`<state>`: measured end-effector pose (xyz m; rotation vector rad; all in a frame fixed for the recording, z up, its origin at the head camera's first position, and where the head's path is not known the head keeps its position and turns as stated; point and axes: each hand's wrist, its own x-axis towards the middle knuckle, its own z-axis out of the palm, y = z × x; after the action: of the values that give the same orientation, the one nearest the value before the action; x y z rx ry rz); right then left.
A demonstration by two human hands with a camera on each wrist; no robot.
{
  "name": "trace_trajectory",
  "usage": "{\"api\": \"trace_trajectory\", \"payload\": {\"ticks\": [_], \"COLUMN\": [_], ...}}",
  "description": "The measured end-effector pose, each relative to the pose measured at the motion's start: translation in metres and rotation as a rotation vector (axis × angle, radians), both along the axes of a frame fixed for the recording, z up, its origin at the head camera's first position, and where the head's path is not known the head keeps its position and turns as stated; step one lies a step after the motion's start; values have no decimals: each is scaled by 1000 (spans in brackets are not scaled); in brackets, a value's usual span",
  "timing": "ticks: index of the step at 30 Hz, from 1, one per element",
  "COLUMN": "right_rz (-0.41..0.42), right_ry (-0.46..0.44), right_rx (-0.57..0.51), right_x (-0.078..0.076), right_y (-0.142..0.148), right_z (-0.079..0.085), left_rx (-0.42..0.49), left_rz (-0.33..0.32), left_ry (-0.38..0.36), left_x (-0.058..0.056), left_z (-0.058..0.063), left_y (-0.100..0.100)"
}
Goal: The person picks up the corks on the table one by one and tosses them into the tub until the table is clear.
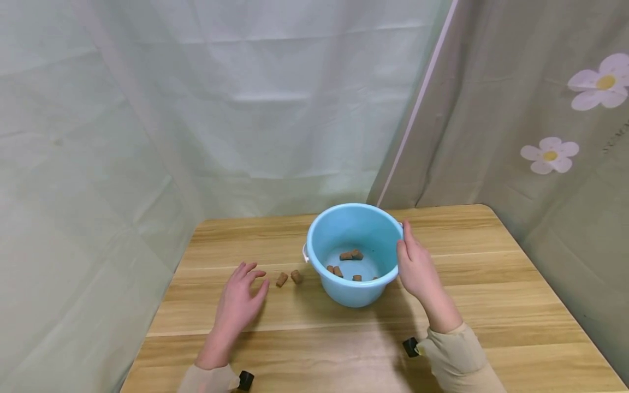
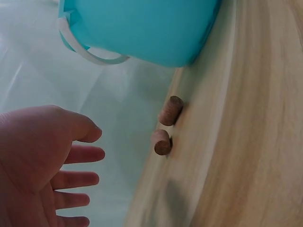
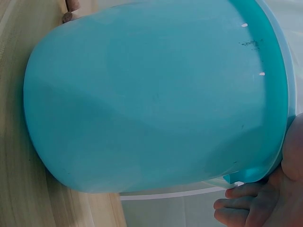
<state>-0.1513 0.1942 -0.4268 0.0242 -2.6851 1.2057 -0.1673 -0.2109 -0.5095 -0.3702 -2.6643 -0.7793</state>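
Note:
A light blue bucket (image 1: 351, 292) with a white handle stands on the wooden table, several brown corks (image 1: 346, 255) lying inside it. My right hand (image 1: 420, 267) holds the bucket's right rim, thumb by the edge and fingers along the outer side near the handle mount; its thumb tip is hidden in the right wrist view. Left of the bucket, two corks (image 2: 171, 110) (image 2: 162, 142) lie on the table close together. My left hand (image 1: 241, 300) hovers just left of them, fingers spread and thumb apart, with nothing in its grasp.
The wooden table (image 1: 491, 305) reaches out on both sides of the bucket. Pale curtains (image 1: 275, 109) hang behind and to the left; a grey-beige curtain with white flowers (image 1: 550, 155) hangs to the right.

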Motion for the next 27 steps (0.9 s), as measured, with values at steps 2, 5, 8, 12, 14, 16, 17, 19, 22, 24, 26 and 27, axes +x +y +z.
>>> {"api": "trace_trajectory", "payload": {"ticks": [2,5,8,12,14,16,17,19,22,24,26,27], "right_rz": [1,4,3,-2,-2,0,2,3,2,2,1,1], "right_ry": [1,-2,-7,1,4,4,5,8,9,10,8,10], "right_rx": [-1,-2,-3,3,3,1,0,-1,1,1,1,2], "right_x": [0,-1,-1,-1,-2,-1,-1,-1,0,-1,-1,-1], "right_y": [0,1,1,1,1,0,0,0,0,0,0,0], "right_z": [-1,-2,-3,-2,-2,-1,-1,0,0,-1,-1,-1], "left_rx": [-12,-24,-34,-43,-44,-44,-43,-45,-52,-57,-59,-59], "left_rz": [5,9,9,9,10,10,10,11,13,14,15,13], "left_ry": [-21,-46,-63,-83,-92,-101,-106,-116,-129,-134,-137,-139], "left_x": [0,-1,-1,-2,-2,-2,-2,-2,-3,-4,-4,-4], "left_z": [-2,-4,-6,-7,-7,-7,-7,-8,-9,-9,-9,-9], "left_y": [0,-1,-1,0,0,0,0,0,1,1,2,2]}}
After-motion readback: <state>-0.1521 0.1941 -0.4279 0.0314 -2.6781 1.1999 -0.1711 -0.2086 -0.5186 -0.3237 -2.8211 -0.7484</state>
